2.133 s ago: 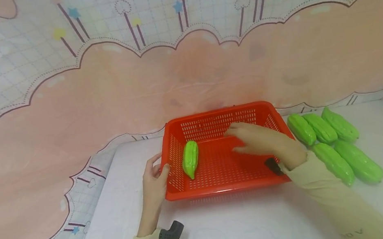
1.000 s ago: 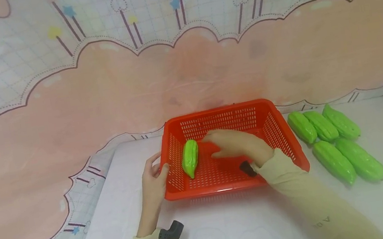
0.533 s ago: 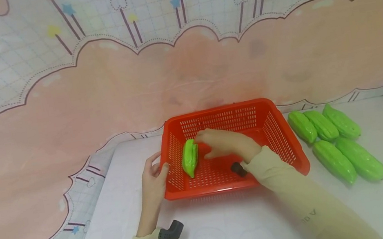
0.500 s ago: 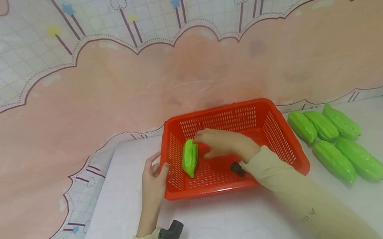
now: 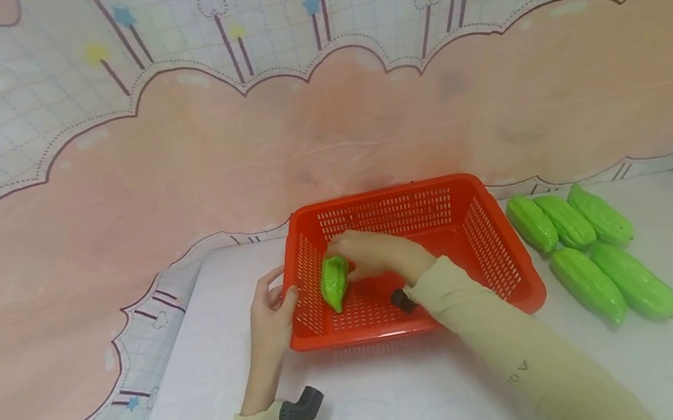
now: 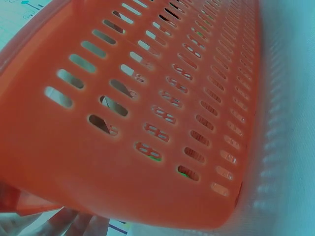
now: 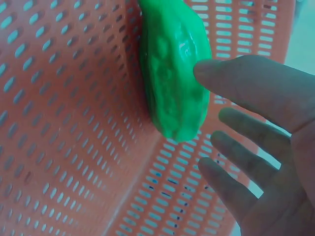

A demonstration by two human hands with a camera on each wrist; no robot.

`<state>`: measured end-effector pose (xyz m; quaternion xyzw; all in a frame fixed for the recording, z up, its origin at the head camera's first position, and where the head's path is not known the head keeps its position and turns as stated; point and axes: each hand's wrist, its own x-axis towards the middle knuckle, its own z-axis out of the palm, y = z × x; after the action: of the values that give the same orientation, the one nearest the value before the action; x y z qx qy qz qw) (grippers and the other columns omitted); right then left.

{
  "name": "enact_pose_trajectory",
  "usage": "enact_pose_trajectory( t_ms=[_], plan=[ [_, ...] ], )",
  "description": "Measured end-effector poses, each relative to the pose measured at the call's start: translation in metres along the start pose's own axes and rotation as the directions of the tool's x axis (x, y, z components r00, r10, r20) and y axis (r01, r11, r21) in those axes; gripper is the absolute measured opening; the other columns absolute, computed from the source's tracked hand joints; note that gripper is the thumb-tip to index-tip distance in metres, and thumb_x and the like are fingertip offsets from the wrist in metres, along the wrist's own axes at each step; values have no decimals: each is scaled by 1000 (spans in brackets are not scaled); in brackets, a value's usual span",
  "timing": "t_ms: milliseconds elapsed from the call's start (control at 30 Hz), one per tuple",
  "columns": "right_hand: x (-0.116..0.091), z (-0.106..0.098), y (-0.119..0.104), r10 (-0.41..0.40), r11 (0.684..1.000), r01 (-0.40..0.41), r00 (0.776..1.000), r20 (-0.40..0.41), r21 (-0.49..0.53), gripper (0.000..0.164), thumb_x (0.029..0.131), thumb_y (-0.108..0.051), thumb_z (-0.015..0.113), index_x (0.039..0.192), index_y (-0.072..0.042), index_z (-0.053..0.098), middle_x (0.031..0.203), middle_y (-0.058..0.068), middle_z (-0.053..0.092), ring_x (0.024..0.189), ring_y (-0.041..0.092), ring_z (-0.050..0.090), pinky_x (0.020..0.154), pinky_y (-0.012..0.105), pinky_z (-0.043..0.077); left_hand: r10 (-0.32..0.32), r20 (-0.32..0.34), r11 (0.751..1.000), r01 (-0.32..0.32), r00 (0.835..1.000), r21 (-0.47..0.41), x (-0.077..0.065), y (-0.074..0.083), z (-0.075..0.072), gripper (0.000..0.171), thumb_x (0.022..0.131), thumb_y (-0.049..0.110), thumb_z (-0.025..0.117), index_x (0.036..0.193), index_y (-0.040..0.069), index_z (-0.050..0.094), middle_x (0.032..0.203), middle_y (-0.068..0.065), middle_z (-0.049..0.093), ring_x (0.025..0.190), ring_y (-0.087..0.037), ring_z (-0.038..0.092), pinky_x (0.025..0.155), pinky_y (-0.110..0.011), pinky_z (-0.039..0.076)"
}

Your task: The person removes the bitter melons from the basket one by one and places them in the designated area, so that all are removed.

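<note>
A green bitter melon (image 5: 335, 286) lies at the left end of the red plastic basket (image 5: 388, 335). Over its far end reaches my right hand (image 5: 375, 251); in the right wrist view the thumb (image 7: 231, 76) overlaps the bitter melon's side. Three other fingers of that hand are spread and stand apart from its blunt end; the index finger is hidden. My left hand (image 5: 271, 318) grips the basket's left side, thumb on the rim and fingers outside. The left wrist view shows mostly the slotted basket wall (image 6: 162, 118), with a few fingers (image 6: 74, 223) below it.
Several more green bitter melons (image 5: 586, 285) lie in two rows on the white table (image 5: 379, 407), right of the basket. Behind the table hangs a pink and white patterned cloth (image 5: 325, 132). A dark wrist device (image 5: 300, 406) sticks out from the left sleeve.
My right hand has moved left across the basket and now covers the far end of the bitter melon. The left hand stays on the basket's left rim.
</note>
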<state>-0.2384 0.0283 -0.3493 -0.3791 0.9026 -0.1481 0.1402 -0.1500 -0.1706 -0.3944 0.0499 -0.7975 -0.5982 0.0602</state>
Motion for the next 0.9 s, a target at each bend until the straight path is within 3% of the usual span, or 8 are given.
enact_pose_trajectory(
  t_ms=[333, 633, 900],
  plan=[
    [14, 6, -1, -14, 1000, 14, 1000, 0, -12, 36, 86, -6, 75, 122, -9, 68, 117, 4, 66, 109, 18, 59, 103, 31, 49, 6, -1, 1000, -6, 1000, -14, 0, 0, 1, 45, 100, 10, 54, 144, 11, 45, 124, -25, 64, 109, -38, 66, 92, -49, 56],
    [23, 6, -8, 50, 997, -48, 999, 20, -65, 42, 87, -6, 74, 127, -17, 68, 127, 5, 59, 130, 26, 50, 110, 37, 44, -5, 5, 1000, 5, 1000, -5, -2, 0, 0, 45, 101, 13, 54, 145, 12, 44, 125, -24, 63, 110, -37, 65, 92, -47, 56],
    [30, 11, -7, 67, 990, -68, 998, -9, -123, 41, 85, -11, 78, 125, -19, 70, 121, 2, 58, 121, 22, 52, 104, 32, 49, -9, 12, 1000, 9, 1000, -5, -2, 0, 1, 46, 101, 14, 55, 146, 12, 43, 126, -24, 63, 111, -36, 65, 92, -46, 56]
  ],
)
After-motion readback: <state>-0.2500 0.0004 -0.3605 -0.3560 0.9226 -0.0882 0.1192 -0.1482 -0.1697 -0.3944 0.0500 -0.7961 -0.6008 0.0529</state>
